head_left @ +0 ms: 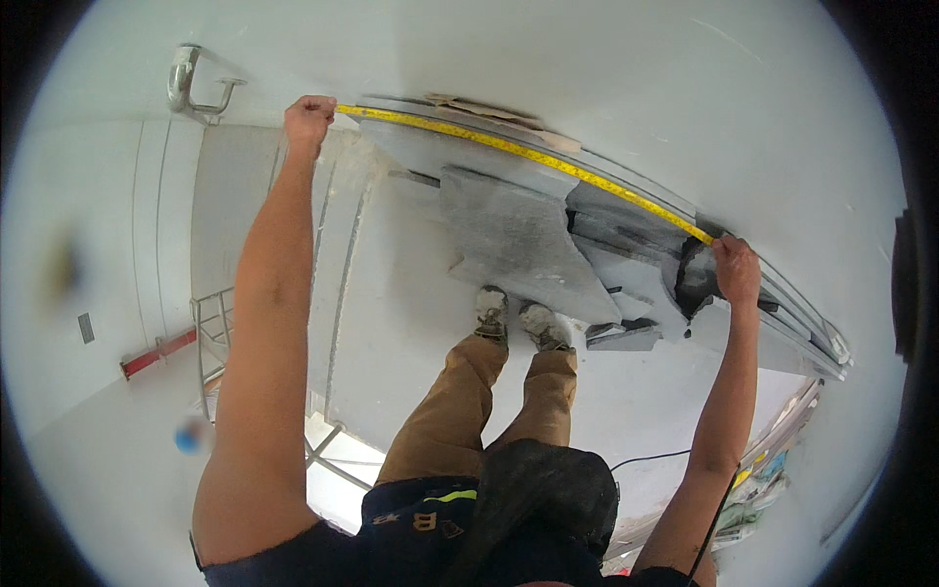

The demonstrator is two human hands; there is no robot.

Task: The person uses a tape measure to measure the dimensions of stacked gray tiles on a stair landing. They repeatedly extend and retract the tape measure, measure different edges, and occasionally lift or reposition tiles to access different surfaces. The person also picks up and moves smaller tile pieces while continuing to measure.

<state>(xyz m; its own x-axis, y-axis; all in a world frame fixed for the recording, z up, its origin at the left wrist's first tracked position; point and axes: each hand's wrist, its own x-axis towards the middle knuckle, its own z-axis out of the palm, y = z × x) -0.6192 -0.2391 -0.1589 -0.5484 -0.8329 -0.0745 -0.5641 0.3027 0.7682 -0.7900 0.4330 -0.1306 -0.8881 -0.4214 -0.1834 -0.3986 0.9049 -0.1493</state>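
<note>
A yellow tape measure (528, 152) stretches between my two hands, slanting from upper left down to the right. At its left end my left hand (310, 119) is closed on the tape, with the arm reaching far out. My right hand (736, 268) grips the other end, its fingers wrapped round so the case, if it is there, cannot be made out. Long grey boards (626, 181) lean along the wall just behind the tape. Below it lies a broken grey sheet (514, 230) among dark and light offcuts.
My shoes (492, 308) stand at the edge of the broken sheet. A metal grab bar (182, 83) is fixed to the wall at upper left. Metal frame tubing (210, 333) and a red bar (158, 354) are at left. Bags and scraps (753, 499) lie at lower right, near a thin cable (650, 457).
</note>
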